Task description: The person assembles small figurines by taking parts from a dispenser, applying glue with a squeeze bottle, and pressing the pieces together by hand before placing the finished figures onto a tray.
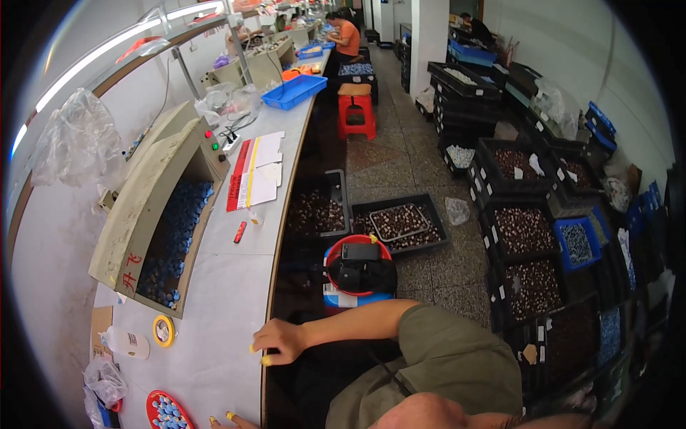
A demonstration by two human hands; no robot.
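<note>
At the table's near edge, my right hand rests with its fingers slightly bent and apart, nothing visible in them. Yellow covers sit on its fingertips. Only the fingers of my left hand show at the lower edge of the head view, spread over the table, with yellow tips and no object visible between them. A red round dish of small blue and white pieces stands to the left of that hand. Farther up lie a yellow tape roll and a white bottle.
A beige open-fronted box holds many blue pieces. Beyond are papers and a blue tray. Beside the table are a red bucket bearing a phone, black crates and a red stool. A person in orange sits farther along.
</note>
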